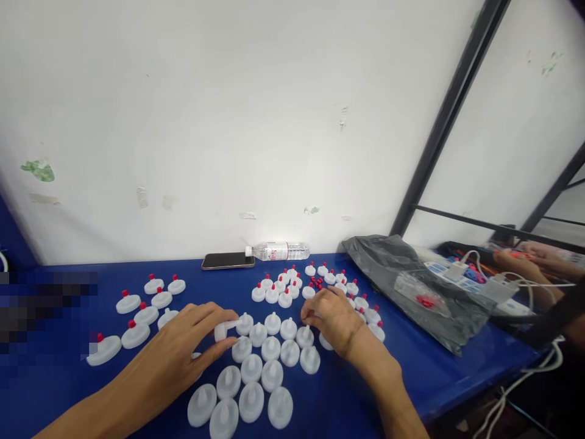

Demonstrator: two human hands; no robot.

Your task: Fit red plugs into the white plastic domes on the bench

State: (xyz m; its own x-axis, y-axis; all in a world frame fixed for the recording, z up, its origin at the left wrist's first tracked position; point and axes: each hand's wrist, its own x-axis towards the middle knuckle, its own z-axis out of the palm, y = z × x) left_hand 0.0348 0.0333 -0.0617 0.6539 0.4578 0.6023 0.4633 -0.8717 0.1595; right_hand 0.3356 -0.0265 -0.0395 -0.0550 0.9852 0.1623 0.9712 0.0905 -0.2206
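My left hand [189, 341] is closed around a white plastic cap [222, 330], pinched between thumb and fingers above the blue table [333, 396]. My right hand [333, 320] rests knuckles up with its fingers curled over a small pile of loose red tips [316, 283]; what the fingertips hold is hidden. Between the two hands lies a cluster of white caps without red tips [262, 366]. White caps with red tips [292, 283] lie beyond the right hand, and another group of red-tipped caps [137, 308] lies to the left.
A phone [228, 261] and a lying water bottle [278, 250] sit by the white wall. A grey plastic bag [411, 280] holding red tips lies at the right. Further right, another person's hands [534, 259] work near power strips [461, 274] and cables. Black metal frame bars [448, 116] rise at the right.
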